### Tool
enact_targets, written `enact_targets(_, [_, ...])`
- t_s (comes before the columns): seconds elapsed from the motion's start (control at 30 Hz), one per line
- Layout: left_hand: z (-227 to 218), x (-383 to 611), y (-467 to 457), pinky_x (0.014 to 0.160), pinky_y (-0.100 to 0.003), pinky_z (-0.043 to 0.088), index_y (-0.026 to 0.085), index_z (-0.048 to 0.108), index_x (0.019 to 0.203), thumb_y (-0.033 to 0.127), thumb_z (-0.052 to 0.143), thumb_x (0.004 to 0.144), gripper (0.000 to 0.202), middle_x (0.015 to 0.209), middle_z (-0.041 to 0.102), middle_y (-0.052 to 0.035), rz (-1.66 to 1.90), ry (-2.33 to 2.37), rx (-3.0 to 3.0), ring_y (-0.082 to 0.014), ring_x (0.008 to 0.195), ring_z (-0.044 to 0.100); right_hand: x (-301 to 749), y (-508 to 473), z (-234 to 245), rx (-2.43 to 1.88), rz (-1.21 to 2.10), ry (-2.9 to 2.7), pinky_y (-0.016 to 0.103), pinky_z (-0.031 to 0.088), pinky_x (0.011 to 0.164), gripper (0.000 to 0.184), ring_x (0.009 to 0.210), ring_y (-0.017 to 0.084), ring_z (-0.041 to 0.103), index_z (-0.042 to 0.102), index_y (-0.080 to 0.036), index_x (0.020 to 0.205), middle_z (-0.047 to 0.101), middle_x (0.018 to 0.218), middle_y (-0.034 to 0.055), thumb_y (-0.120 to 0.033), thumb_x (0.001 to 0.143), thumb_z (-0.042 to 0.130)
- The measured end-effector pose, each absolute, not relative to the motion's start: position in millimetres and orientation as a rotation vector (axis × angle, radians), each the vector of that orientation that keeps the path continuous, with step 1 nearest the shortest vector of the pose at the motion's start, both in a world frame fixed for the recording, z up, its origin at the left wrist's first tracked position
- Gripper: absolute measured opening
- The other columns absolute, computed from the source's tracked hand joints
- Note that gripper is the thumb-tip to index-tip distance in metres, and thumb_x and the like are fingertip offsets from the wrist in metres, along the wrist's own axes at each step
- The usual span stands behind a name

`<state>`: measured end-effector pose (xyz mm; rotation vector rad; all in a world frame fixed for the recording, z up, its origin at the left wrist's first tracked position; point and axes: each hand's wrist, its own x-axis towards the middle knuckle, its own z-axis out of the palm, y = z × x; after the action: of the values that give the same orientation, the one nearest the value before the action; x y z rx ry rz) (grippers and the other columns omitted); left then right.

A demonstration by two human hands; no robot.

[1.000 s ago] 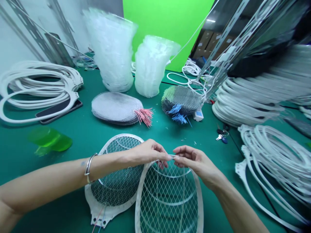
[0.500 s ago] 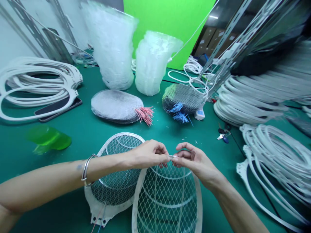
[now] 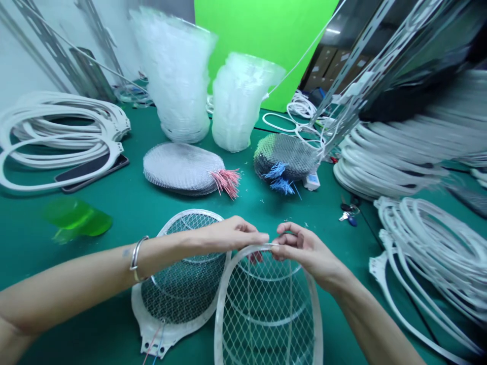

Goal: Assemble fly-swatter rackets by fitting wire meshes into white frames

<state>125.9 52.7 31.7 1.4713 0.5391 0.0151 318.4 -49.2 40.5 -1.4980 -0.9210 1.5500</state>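
An oval white racket frame with a diamond-patterned metal mesh (image 3: 268,299) stands tilted up in front of me. My right hand (image 3: 304,251) pinches its top rim between thumb and fingers. At the same rim, just to the left, my left hand (image 3: 239,235) has one digit stretched along the top and other fingertips behind the mesh; part of its grip is hidden. Below my left forearm lies a second meshed racket frame (image 3: 178,299), flat on the table, with a red and a blue wire at its neck end.
Mesh sheets with red wires (image 3: 182,167) and mesh sheets with blue wires (image 3: 285,154) lie ahead. Behind them rise clear plastic stacks (image 3: 178,76). White frames (image 3: 429,248) pile up at right, more frames (image 3: 57,129) at left by a phone (image 3: 95,172). Keys (image 3: 348,213) lie right.
The upright racket frame has shifted slightly to the right, and its top rim shows more. My left hand has loosened its pinch and straightened a digit along the rim. The right hand keeps its pinch.
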Motion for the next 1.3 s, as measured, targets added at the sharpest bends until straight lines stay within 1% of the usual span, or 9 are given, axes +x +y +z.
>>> enact_targets(0.13, [39.4, 112.9, 62.0, 0.083, -0.028, 0.047, 0.019, 0.066, 0.114, 0.038, 0.056, 0.091, 0.032, 0.107, 0.070, -0.0066, 0.253, 0.535, 1.662, -0.0187, 0.098, 0.063, 330.7, -45.1, 40.0, -1.400, 1.605, -0.918, 0.027, 0.043, 0.068, 0.048, 0.067, 0.013, 0.060, 0.050, -0.020, 0.102, 0.068, 0.074, -0.0016, -0.034, 0.069, 0.082])
enact_targets(0.23, [39.6, 105.9, 55.5, 0.083, -0.028, 0.048, 0.019, 0.064, 0.113, 0.036, 0.054, 0.092, 0.029, 0.109, 0.068, -0.0066, 0.334, 0.475, 1.555, -0.0172, 0.096, 0.063, 338.7, -39.6, 40.2, -1.356, 1.554, -0.883, 0.028, 0.042, 0.067, 0.050, 0.067, 0.013, 0.059, 0.052, -0.022, 0.105, 0.066, 0.077, -0.0013, -0.033, 0.066, 0.083])
enact_targets(0.47, [39.6, 111.0, 29.6, 0.099, -0.033, 0.041, 0.022, 0.057, 0.124, 0.061, 0.053, 0.088, 0.053, 0.133, 0.055, -0.0096, 0.145, 0.618, 1.231, -0.0229, 0.123, 0.050, 331.5, -14.4, 48.2, -0.954, 1.138, -0.717, 0.031, 0.043, 0.068, 0.051, 0.058, 0.014, 0.037, 0.064, -0.033, 0.098, 0.040, 0.067, -0.0059, -0.048, 0.053, 0.082])
enact_targets(0.67, [43.0, 119.3, 26.0, 0.082, -0.031, 0.048, 0.013, 0.066, 0.095, 0.044, 0.076, 0.076, 0.038, 0.094, 0.070, -0.0092, 0.230, 0.352, 0.900, -0.0160, 0.083, 0.066, 276.5, -6.7, 55.8, -0.790, 1.042, -0.720, 0.031, 0.037, 0.102, 0.046, 0.069, 0.018, 0.043, 0.064, -0.044, 0.103, 0.043, 0.075, -0.0034, -0.054, 0.061, 0.077])
enact_targets(0.83, [37.3, 101.1, 20.0, 0.070, -0.024, 0.049, 0.012, 0.067, 0.086, 0.036, 0.080, 0.072, 0.030, 0.081, 0.070, -0.0049, 0.339, 0.468, 0.820, -0.0122, 0.068, 0.066, 251.6, -12.5, 49.3, -0.871, 1.048, -0.673, 0.037, 0.033, 0.112, 0.047, 0.100, 0.019, 0.056, 0.061, -0.045, 0.113, 0.060, 0.097, -0.0029, -0.056, 0.069, 0.072])
enact_targets(1.0, [48.7, 54.6, 30.8, 0.070, -0.025, 0.050, 0.013, 0.069, 0.084, 0.039, 0.079, 0.072, 0.031, 0.083, 0.071, -0.0063, 0.393, 0.670, 0.919, -0.0135, 0.069, 0.066, 265.0, -49.6, 39.2, -1.006, 1.444, -0.470, 0.040, 0.041, 0.105, 0.040, 0.122, 0.021, 0.054, 0.061, -0.036, 0.120, 0.060, 0.131, -0.0011, -0.050, 0.082, 0.063])
enact_targets(1.13, [57.2, 2.4, 55.7, 0.065, -0.022, 0.049, 0.014, 0.071, 0.082, 0.041, 0.079, 0.070, 0.031, 0.084, 0.071, -0.0063, 0.378, 0.882, 1.042, -0.0138, 0.069, 0.065, 268.1, -94.2, 42.2, -1.306, 1.476, -0.264, 0.035, 0.057, 0.074, 0.054, 0.094, 0.025, 0.068, 0.071, -0.025, 0.107, 0.067, 0.121, 0.0094, -0.068, 0.076, 0.060])
enact_targets(1.2, [55.8, -20.5, 66.9, 0.062, -0.021, 0.047, 0.014, 0.072, 0.081, 0.044, 0.079, 0.069, 0.033, 0.082, 0.071, -0.0068, 0.325, 0.973, 1.117, -0.0141, 0.069, 0.065, 257.4, -108.5, 43.0, -1.465, 1.421, -0.309, 0.033, 0.057, 0.062, 0.054, 0.082, 0.025, 0.069, 0.071, -0.024, 0.107, 0.071, 0.110, 0.0102, -0.063, 0.070, 0.070])
enact_targets(1.3, [48.0, -42.5, 77.9, 0.061, -0.022, 0.046, 0.013, 0.074, 0.082, 0.047, 0.079, 0.068, 0.036, 0.080, 0.072, -0.0080, 0.247, 1.039, 1.198, -0.0149, 0.069, 0.064, 230.9, -114.0, 36.5, -1.618, 1.446, -0.402, 0.030, 0.057, 0.066, 0.051, 0.079, 0.023, 0.069, 0.072, -0.023, 0.104, 0.074, 0.095, 0.0075, -0.050, 0.063, 0.082])
